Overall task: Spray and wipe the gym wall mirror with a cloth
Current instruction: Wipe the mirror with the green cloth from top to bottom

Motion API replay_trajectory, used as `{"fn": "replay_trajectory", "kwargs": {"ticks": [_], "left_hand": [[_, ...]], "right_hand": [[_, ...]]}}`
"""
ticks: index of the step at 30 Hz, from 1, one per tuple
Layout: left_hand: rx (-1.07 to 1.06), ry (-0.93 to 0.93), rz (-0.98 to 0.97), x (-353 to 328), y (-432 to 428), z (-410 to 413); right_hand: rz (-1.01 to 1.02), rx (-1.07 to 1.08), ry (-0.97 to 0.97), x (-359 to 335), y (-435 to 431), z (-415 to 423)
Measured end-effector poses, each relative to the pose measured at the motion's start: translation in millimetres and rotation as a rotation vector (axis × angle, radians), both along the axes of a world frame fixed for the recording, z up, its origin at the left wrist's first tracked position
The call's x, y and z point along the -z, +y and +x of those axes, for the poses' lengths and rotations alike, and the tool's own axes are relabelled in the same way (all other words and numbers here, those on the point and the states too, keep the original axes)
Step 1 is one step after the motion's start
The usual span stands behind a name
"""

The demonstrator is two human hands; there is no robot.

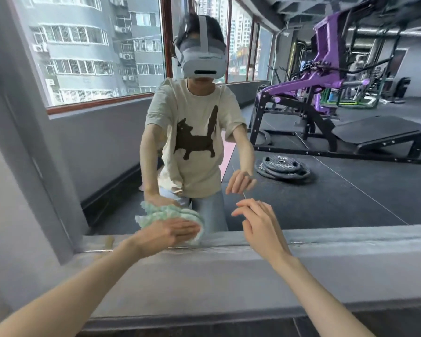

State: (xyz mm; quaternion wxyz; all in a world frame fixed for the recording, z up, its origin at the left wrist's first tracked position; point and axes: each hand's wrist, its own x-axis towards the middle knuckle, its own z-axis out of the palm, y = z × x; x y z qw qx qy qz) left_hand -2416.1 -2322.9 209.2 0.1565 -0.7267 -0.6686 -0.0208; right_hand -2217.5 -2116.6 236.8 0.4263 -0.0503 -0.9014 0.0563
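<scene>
Two grips up: we're wiping, left grip (168, 231) flat on cloth (171, 212) against mirror (350, 190), right grip (260, 223) loose, empty; next, sweep above it.

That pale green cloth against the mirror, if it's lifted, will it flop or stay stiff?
Probably floppy: the cloth bunches into ruffled folds under the flat left hand. Likely light too, since flat pressure alone seems to hold it against the mirror.

Left hand (169, 231) presses crumpled green-white cloth (173, 215) flat against mirror (326, 190) bottom edge, above grey ledge (204, 271). Right hand (259, 221) relaxed, empty, near glass.
</scene>
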Motion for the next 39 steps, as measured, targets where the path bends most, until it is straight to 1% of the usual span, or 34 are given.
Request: {"fn": "replay_trajectory", "kwargs": {"ticks": [1, 3, 4, 5, 6, 7, 8, 9, 10, 11, 12, 13, 14, 16, 18, 19, 20, 21, 23, 24, 25, 26, 28, 30, 32, 33, 34, 36, 37, 39], "left_hand": [[0.0, 0.024, 0.011, -14, -5, -7], [-0.02, 0.063, 0.191, -45, -18, -15], [-0.048, 0.072, 0.333, -60, -23, -23], [-0.108, 0.053, 0.52, -72, -24, -28], [-0.216, -0.027, 0.747, -80, -23, -30], [-0.386, -0.196, 0.975, -86, -17, -21], [-0.514, -0.357, 1.121, -85, -11, -16], [-0.593, -0.415, 1.157, -77, -9, -9], [-0.564, -0.368, 1.106, -60, -8, -5], [-0.442, -0.241, 0.955, -39, -11, -6], [-0.324, -0.07, 0.76, -17, -21, -14], [-0.22, 0.056, 0.592, -1, -29, -25], [-0.137, 0.136, 0.464, 13, -39, -35], [-0.064, 0.182, 0.262, 18, -49, -44], [0.001, 0.322, 0.174, 1, -57, -59], [0.014, 0.404, 0.164, -14, -64, -66], [0.01, 0.438, 0.22, -28, -68, -70], [-0.032, 0.408, 0.316, -39, -70, -72], [-0.198, 0.201, 0.55, -45, -69, -59], [-0.245, 0.101, 0.62, -38, -66, -51], [-0.263, 0.06, 0.645, -24, -62, -46], [-0.245, 0.099, 0.63, -7, -58, -45], [-0.104, 0.197, 0.45, 25, -57, -51], [0.025, 0.358, 0.263, 44, -62, -59], [0.097, 0.509, 0.195, 31, -65, -65], [0.126, 0.538, 0.193, 16, -63, -66], [0.165, 0.499, 0.234, -11, -56, -60], [0.115, 0.249, 0.466, -82, -39, -49], [0.019, 0.102, 0.578, -118, -27, -48], [-0.195, -0.067, 0.719, -174, -5, -44]], "right_hand": [[0.0, -0.006, 0.012, -1, 2, 2], [-0.02, -0.008, 0.037, 0, 4, 5], [-0.035, -0.004, 0.058, 2, 5, 4], [-0.045, 0.003, 0.088, 4, 6, 2], [-0.056, 0.006, 0.113, 5, 5, -3], [-0.064, 0.01, 0.129, 6, 4, -5], [-0.071, 0.014, 0.141, 8, 2, -9], [-0.075, 0.008, 0.158, 11, -2, -13], [-0.078, -0.001, 0.176, 13, -6, -16], [-0.078, -0.012, 0.19, 14, -9, -17], [-0.068, -0.036, 0.195, 16, -16, -23], [-0.048, -0.058, 0.191, 18, -19, -26], [-0.027, -0.079, 0.176, 20, -25, -31], [-0.003, -0.113, 0.151, 20, -33, -39], [0.005, -0.155, 0.148, 15, -45, -49], [0.016, -0.178, 0.153, 11, -51, -54], [0.028, -0.202, 0.166, 6, -58, -59], [0.041, -0.223, 0.184, 2, -63, -64], [0.05, -0.253, 0.207, -4, -69, -73], [0.045, -0.258, 0.216, -5, -70, -76], [0.042, -0.258, 0.221, -4, -70, -78], [0.044, -0.259, 0.219, -3, -69, -79], [0.055, -0.258, 0.206, 1, -66, -77], [0.075, -0.261, 0.186, 7, -62, -73], [0.1, -0.262, 0.155, 7, -57, -66], [0.108, -0.257, 0.144, 5, -54, -65], [0.108, -0.246, 0.15, -1, -50, -64], [0.079, -0.21, 0.194, -15, -45, -64], [0.061, -0.19, 0.221, -24, -43, -63], [0.035, -0.154, 0.281, -40, -39, -61]]}}
